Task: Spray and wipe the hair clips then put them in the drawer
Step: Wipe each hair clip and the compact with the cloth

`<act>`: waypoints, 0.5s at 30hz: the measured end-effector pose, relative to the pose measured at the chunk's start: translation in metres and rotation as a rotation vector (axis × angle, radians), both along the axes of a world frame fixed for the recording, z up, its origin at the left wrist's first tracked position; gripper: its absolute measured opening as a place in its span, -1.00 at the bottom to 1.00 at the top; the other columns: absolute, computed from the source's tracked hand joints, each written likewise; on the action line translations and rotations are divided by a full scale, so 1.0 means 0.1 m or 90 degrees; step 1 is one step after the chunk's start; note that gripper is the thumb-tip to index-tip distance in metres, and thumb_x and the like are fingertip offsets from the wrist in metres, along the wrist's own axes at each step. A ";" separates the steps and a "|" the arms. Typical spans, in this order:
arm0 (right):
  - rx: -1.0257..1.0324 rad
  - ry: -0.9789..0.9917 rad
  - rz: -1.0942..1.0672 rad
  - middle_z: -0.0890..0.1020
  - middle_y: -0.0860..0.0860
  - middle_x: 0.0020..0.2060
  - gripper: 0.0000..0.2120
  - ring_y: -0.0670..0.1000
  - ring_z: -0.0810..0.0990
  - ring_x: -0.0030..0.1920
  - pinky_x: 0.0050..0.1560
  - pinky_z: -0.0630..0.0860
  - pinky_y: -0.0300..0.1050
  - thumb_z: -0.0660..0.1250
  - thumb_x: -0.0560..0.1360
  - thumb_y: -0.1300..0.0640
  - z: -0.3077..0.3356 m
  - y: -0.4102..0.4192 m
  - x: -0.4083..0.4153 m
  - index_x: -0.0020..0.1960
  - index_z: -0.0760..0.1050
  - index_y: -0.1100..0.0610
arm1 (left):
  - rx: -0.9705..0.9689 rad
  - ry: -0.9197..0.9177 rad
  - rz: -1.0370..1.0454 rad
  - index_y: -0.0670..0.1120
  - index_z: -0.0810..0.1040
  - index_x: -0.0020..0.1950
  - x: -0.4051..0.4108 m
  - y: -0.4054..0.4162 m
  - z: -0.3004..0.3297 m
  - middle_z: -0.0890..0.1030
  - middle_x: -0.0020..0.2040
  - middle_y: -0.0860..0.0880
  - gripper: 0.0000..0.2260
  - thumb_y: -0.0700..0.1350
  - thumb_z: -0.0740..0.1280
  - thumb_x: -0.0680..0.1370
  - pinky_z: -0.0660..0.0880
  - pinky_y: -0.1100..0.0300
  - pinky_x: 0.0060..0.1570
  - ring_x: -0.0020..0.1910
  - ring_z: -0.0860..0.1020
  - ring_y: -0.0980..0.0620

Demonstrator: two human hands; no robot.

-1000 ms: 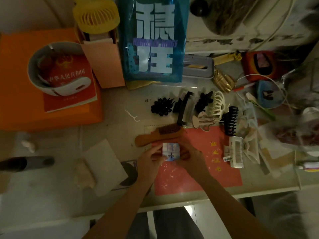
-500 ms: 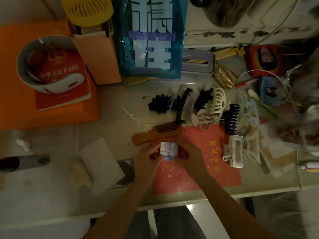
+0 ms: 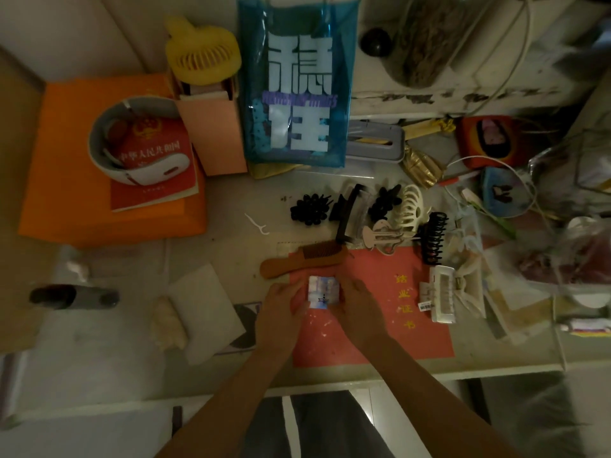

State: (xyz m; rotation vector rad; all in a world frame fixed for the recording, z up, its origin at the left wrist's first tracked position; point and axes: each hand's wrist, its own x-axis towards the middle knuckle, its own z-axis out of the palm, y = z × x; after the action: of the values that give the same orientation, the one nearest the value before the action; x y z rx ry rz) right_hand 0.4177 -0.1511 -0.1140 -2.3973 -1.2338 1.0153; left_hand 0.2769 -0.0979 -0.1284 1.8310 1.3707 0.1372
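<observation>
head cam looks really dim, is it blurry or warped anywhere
Head view: dim throughout, brightest on the blue bag; small packet between both hands reads soft; right-edge clutter smears; wide-angle lens bows the desk edge and the walls.

Seven hair clips [image 3: 433, 237], one comb [image 3: 302, 261]

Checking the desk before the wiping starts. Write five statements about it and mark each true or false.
1. Both hands, left and right, hold a small pale packet. True.
2. The wooden comb lies right of the black claw clip. False: it lies to its left.
3. The packet is held over the red sheet. True.
4. The cream claw clip is in the left hand. False: it lies on the desk.
5. The blue bag lies flat under the hands. False: it stands at the desk's back.
</observation>
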 end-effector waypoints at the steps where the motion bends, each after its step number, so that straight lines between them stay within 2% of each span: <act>1: -0.020 -0.030 0.021 0.40 0.14 0.30 -0.56 0.13 0.43 0.25 0.15 0.40 -0.07 0.27 0.57 0.13 0.04 -0.01 -0.03 0.41 0.29 0.16 | 0.008 0.011 -0.002 -0.10 0.38 0.41 -0.05 0.00 0.04 0.42 0.37 -0.11 -0.66 -0.11 0.21 0.63 0.17 0.31 0.30 0.32 0.40 -0.03; 3: -0.027 -0.089 0.072 0.34 0.11 0.36 -0.56 0.08 0.37 0.31 0.20 0.38 -0.11 0.19 0.61 0.07 0.14 -0.02 -0.10 0.45 0.22 0.12 | 0.063 0.052 -0.028 -0.08 0.34 0.44 -0.16 0.00 0.12 0.37 0.42 -0.12 -0.64 -0.08 0.20 0.63 0.16 0.26 0.36 0.36 0.36 -0.04; 5: 0.002 -0.120 0.107 0.29 0.08 0.42 -0.55 0.06 0.31 0.36 0.26 0.32 -0.13 0.15 0.63 0.05 0.24 -0.01 -0.19 0.49 0.17 0.07 | 0.136 0.133 -0.071 -0.02 0.22 0.50 -0.28 0.00 0.21 0.24 0.51 -0.08 -0.57 0.00 0.16 0.64 0.02 0.20 0.44 0.47 0.22 -0.04; 7: 0.032 -0.137 0.134 0.23 0.07 0.47 -0.56 0.06 0.25 0.42 0.35 0.21 -0.13 0.10 0.65 0.11 0.32 0.03 -0.32 0.51 0.15 0.05 | 0.174 0.203 -0.062 0.04 0.06 0.54 -0.41 -0.01 0.30 0.09 0.56 -0.05 -0.52 0.07 0.10 0.65 -0.12 0.13 0.47 0.53 0.07 -0.02; 8: 0.048 -0.152 0.159 0.19 0.07 0.49 -0.54 0.06 0.21 0.45 0.39 0.15 -0.10 0.07 0.64 0.14 0.36 0.06 -0.39 0.52 0.12 0.07 | 0.189 0.218 -0.044 0.06 0.04 0.55 -0.48 -0.02 0.35 0.06 0.57 -0.06 -0.52 0.07 0.09 0.65 -0.15 0.10 0.48 0.54 0.04 -0.03; 10: 0.077 -0.200 0.216 0.12 0.12 0.52 -0.50 0.07 0.11 0.51 0.45 0.05 -0.04 0.08 0.62 0.15 0.42 0.10 -0.56 0.53 0.09 0.13 | 0.213 0.209 -0.017 0.06 0.13 0.53 -0.62 -0.05 0.45 0.08 0.56 -0.09 -0.54 0.04 0.13 0.64 -0.17 0.02 0.48 0.55 0.04 -0.10; 12: 0.124 -0.233 0.232 0.25 0.24 0.46 -0.49 0.15 0.22 0.49 0.45 0.14 0.04 0.26 0.55 0.16 0.50 0.12 -0.75 0.47 0.25 0.23 | 0.236 0.207 0.002 0.04 0.20 0.51 -0.77 -0.08 0.54 0.10 0.55 -0.14 -0.54 0.01 0.19 0.62 -0.18 -0.04 0.46 0.54 0.06 -0.19; 15: 0.179 -0.196 0.233 0.49 0.26 0.30 -0.50 0.27 0.44 0.34 0.34 0.36 0.22 0.50 0.37 0.21 0.64 0.10 -1.06 0.28 0.51 0.23 | 0.223 0.356 -0.022 0.15 -0.12 0.53 -1.07 -0.12 0.60 -0.13 0.58 -0.08 -0.48 0.14 0.04 0.64 -0.31 -0.04 0.44 0.55 -0.13 -0.13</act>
State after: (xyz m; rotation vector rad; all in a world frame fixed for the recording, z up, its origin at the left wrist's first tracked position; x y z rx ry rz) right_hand 0.3119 -0.1414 -0.0499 -2.2080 -1.8370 0.5145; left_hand 0.1703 -0.1098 -0.0687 2.2953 1.7770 -0.1815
